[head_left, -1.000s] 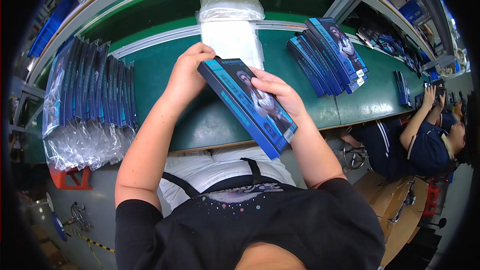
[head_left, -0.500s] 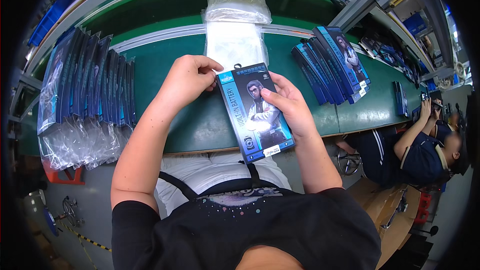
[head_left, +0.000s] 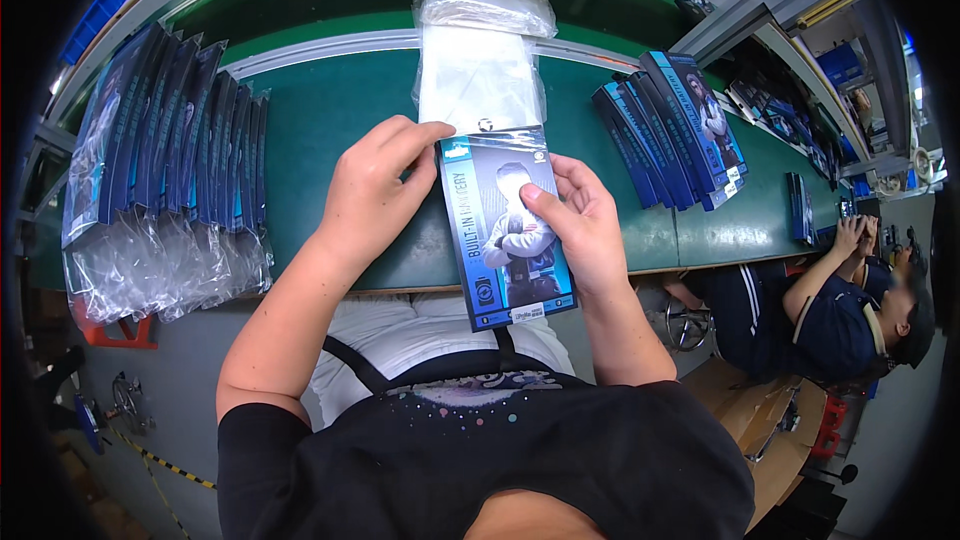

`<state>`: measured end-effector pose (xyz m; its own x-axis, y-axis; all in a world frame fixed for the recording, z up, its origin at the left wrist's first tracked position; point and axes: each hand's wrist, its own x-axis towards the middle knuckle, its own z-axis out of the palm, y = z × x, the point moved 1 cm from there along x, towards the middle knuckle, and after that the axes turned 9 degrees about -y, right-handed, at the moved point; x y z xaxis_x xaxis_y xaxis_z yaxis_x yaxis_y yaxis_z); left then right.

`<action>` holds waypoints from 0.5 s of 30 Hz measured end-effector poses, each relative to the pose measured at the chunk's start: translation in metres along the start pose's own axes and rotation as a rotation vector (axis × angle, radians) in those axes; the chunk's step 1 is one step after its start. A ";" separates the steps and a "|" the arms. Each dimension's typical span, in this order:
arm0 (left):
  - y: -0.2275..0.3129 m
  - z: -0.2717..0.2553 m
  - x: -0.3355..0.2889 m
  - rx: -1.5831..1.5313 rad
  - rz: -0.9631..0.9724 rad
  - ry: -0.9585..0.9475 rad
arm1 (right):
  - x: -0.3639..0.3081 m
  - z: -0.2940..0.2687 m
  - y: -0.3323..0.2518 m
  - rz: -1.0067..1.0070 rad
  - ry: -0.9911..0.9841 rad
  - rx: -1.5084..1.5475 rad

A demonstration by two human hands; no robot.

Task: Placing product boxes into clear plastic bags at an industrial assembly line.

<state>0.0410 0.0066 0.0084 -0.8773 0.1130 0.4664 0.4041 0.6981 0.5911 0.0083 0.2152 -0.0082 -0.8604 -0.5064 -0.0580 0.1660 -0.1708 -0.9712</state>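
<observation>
1. Right hand (head_left: 590, 230): closed on the right edge of the box (head_left: 500, 265), thumb on its front.
2. Left hand (head_left: 380, 185): partly curled, fingertips at the box's upper-left corner; cannot tell its grip.
3. Box: between the hands, top end at the plastic bags (head_left: 478, 70) ahead.

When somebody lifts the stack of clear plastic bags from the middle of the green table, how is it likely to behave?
The stack of clear plastic bags is probably floppy, because its far end bunches into a rounded, wrinkled fold. Its glossy shine suggests the layers may slip over one another. A single bag is likely light, as the film looks thin.
</observation>
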 end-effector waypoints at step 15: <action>0.015 -0.003 -0.018 -0.494 -0.285 -0.063 | -0.009 -0.001 0.000 0.017 0.073 0.257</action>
<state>0.0633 0.0133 0.0110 -0.9770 0.0207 0.2123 0.2088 0.2957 0.9322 0.0153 0.2210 -0.0078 -0.8875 -0.4500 -0.0993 0.2896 -0.3769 -0.8798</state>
